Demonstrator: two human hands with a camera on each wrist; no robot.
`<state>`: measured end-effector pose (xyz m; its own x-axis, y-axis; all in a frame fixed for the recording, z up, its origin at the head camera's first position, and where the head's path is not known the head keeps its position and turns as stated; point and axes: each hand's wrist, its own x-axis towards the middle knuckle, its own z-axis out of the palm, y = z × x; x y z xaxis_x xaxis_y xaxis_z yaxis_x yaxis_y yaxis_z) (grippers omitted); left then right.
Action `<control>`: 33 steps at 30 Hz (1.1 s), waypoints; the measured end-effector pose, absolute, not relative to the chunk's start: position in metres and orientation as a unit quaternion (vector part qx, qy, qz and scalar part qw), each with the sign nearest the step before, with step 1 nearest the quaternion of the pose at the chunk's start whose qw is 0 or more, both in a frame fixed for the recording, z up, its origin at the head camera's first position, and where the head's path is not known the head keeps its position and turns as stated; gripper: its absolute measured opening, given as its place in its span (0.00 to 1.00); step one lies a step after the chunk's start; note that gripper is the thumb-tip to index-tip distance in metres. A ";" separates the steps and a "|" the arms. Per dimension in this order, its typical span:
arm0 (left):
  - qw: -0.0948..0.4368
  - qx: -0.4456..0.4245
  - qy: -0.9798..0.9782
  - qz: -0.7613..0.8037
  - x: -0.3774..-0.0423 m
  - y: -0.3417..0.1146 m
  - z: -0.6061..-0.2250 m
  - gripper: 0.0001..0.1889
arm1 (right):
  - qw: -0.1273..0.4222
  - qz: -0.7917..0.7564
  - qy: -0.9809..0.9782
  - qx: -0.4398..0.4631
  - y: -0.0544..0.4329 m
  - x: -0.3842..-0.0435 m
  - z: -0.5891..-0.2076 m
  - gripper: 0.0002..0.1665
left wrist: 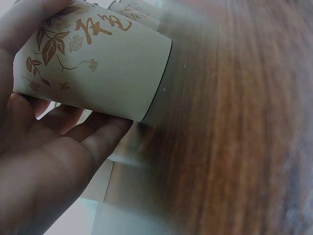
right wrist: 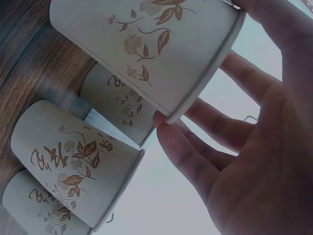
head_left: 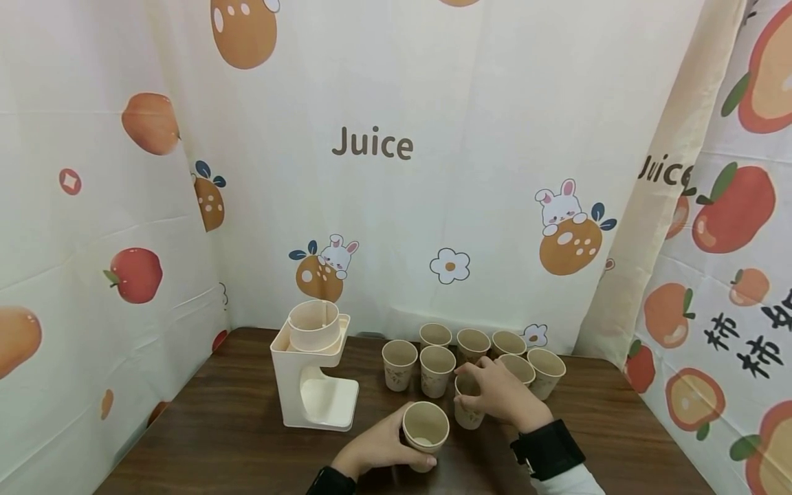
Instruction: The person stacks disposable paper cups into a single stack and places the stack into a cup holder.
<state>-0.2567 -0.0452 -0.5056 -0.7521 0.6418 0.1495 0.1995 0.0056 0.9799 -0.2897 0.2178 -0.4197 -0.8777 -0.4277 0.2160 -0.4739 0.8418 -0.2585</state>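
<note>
The front cup (head_left: 425, 424) is just ahead of the person, set off from the group, with the left hand (head_left: 383, 443) wrapped round its side; whether its base touches the table (head_left: 210, 419) I cannot tell. The second cup (head_left: 468, 415), at the group's near edge, is held by the right hand (head_left: 500, 392) at its rim, fingers and thumb on opposite sides — so each hand has its own cup, and the hands are near but apart. Judging by how things lie, two cups are in hand and seven other cups (head_left: 399, 364) are left unheld, mouths up, close together behind. All look like thin card: pale beige, smooth, tapering to a narrower base, with a rolled rim and brown leaves, blossoms and lettering printed outside. To the left is the stand (head_left: 287, 392) — glossy, cream, plastic-looking, C-shaped, with a round tub (head_left: 314, 337) on top. The table is dark, streaked wood grain; behind hangs creased, fruit-printed cloth (head_left: 396, 206).
</note>
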 end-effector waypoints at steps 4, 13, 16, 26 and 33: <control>0.177 0.304 0.687 0.636 -0.256 -0.045 -0.504 0.37 | 0.073 0.157 -0.955 0.240 0.219 -0.288 -0.419 0.25; 0.178 0.309 0.684 0.636 -0.256 -0.045 -0.502 0.37 | 0.093 0.167 -0.944 0.269 0.220 -0.286 -0.414 0.26; 0.182 0.310 0.681 0.638 -0.257 -0.045 -0.503 0.37 | 0.108 0.170 -0.938 0.281 0.219 -0.284 -0.412 0.25; 0.188 0.307 0.682 0.637 -0.258 -0.046 -0.505 0.37 | 0.159 0.169 -0.925 0.302 0.212 -0.272 -0.393 0.21; 0.192 0.308 0.678 0.639 -0.257 -0.046 -0.503 0.37 | 0.177 0.162 -0.921 0.306 0.208 -0.263 -0.381 0.22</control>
<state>-0.2571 -0.0458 -0.5029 -0.7360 0.6638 0.1330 0.1729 -0.0057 0.9849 -0.2631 0.2085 -0.3807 -0.7500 -0.5073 0.4244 -0.6214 0.7602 -0.1895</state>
